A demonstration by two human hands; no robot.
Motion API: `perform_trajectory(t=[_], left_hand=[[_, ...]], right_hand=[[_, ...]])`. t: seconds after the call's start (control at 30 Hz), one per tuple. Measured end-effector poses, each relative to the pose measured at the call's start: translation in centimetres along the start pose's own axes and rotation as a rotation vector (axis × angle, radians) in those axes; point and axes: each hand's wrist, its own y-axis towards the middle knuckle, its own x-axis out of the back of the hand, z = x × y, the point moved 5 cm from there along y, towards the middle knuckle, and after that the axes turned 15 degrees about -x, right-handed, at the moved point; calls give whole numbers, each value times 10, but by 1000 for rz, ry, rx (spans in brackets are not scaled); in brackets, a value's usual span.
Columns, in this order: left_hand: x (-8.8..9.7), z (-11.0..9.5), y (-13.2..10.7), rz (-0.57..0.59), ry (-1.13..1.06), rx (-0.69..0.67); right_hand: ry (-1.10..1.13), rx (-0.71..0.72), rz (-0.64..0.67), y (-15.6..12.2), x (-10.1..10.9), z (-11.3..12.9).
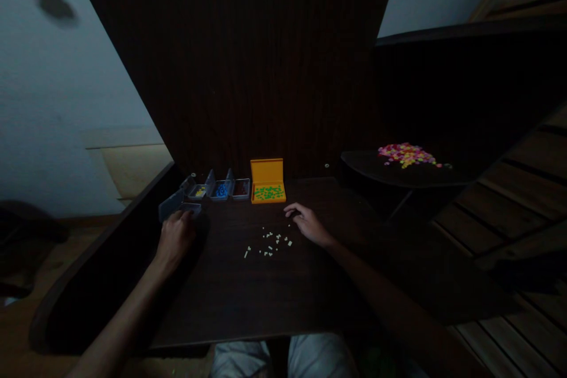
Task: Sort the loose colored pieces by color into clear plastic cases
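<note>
My left hand point(176, 235) lies curled at the near edge of a small clear plastic box point(181, 205) with its lid up, at the left of the dark wooden table point(248, 295). Whether it grips the box is too dark to tell. My right hand point(305, 221) rests on the table with fingers stretched out, just right of several small white pieces point(270, 243) scattered at the middle. Behind them an open orange box point(267, 182) holds green pieces.
A row of clear boxes stands left of the orange one, with yellow pieces point(200, 191), blue pieces point(221, 189) and dark pieces point(241, 188). A heap of mixed coloured pieces point(406, 155) lies on a dark round side table point(398, 174) at the right. A wooden panel rises behind.
</note>
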Motion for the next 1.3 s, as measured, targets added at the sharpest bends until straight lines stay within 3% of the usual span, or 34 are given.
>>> perform_trajectory(t=[0.17, 0.27, 0.4, 0.6, 0.9, 0.97, 1.1, 1.3], left_hand=[[26, -42, 10, -237, -74, -112], [30, -70, 24, -376, -157, -246], [15, -96, 45, -479, -313, -420], [-9, -129, 60, -507, -560, -736], [-21, -146, 54, -593, -646, -881], [-19, -145, 52, -626, -633, -863], [-18, -137, 53, -702, -584, -629], [-27, -127, 59, -513, -778, -411]], right_hand=[[28, -3, 10, 0, -2, -3], [49, -32, 17, -1, -3, -5], [45, -83, 37, -3, -3, -4], [49, -90, 82, -3, -5, 0], [49, -91, 54, 14, -7, -11], [74, -96, 88, 16, -9, -10], [129, -101, 137, 15, -8, -5], [107, -104, 168, 7, -6, 4]])
